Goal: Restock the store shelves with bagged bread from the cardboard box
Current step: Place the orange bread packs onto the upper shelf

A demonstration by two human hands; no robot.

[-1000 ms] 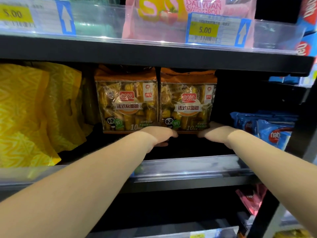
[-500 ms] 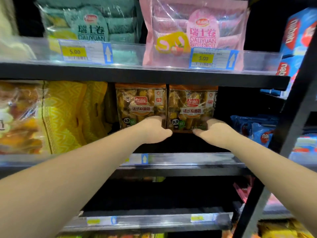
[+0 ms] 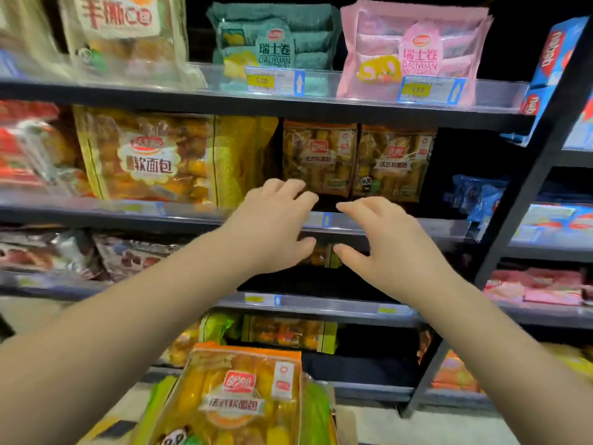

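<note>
Two orange-topped bags of bread stand upright side by side at the back of the middle shelf, a left bag (image 3: pixel 319 159) and a right bag (image 3: pixel 393 163). My left hand (image 3: pixel 272 226) and my right hand (image 3: pixel 385 242) hover in front of that shelf's edge (image 3: pixel 442 224), both empty with fingers spread, apart from the bags. At the bottom of the view another bag of the same bread (image 3: pixel 237 399) stands up out of the cardboard box (image 3: pixel 345 422), beside green-edged bags.
A large yellow bread bag (image 3: pixel 150 155) fills the shelf left of the two bags. Teal (image 3: pixel 272 46) and pink (image 3: pixel 414 53) Swiss-roll bags sit on the shelf above. Blue packets (image 3: pixel 475 195) lie right. A black upright post (image 3: pixel 526 200) frames the shelving.
Both hands have let go of the two bags and drawn back out of the shelf, fingers spreading. The view has pulled back and tilted down, revealing the box of bread below.
</note>
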